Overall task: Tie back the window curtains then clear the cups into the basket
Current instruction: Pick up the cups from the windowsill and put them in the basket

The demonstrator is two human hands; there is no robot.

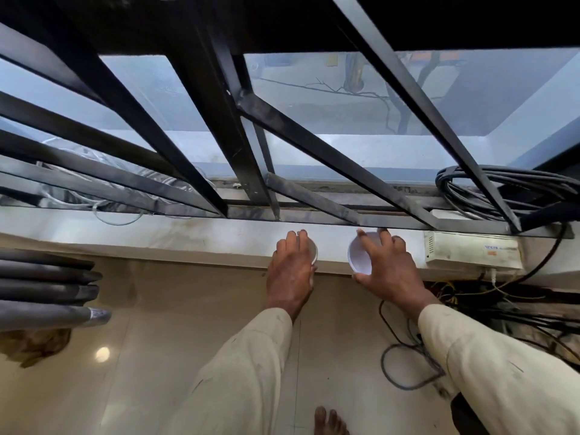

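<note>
The left grip (292,265) curls down over the left cup (314,251), mostly hidden under its fingers, and the right grip (389,268) pinches the right cup (359,257) between thumb and fingers, both on the window sill (188,243)

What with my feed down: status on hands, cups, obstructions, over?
Left hand grips left cup on sill. Right hand grips right cup, mouth showing. No basket in view. White box right of right hand, untouched.
</note>
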